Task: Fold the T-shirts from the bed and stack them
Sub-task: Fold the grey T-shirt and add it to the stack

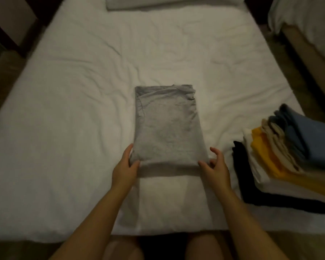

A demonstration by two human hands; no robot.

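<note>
A grey T-shirt (pixel 167 124), folded into a long narrow rectangle, lies in the middle of the white bed (pixel 73 109). Its near end is lifted a little off the sheet and casts a shadow below. My left hand (pixel 125 166) grips the near left corner, thumb on top and fingers under the cloth. My right hand (pixel 215 166) pinches the near right corner, its upper fingers loosely spread beside the edge. At the right stands a stack of folded T-shirts (pixel 289 156), blue on top, then beige, yellow, white and black.
A pillow (pixel 158 2) lies at the head of the bed. A second bed (pixel 308 34) stands to the right across a narrow floor gap. Dark furniture sits at the far left. My knees show at the bottom edge.
</note>
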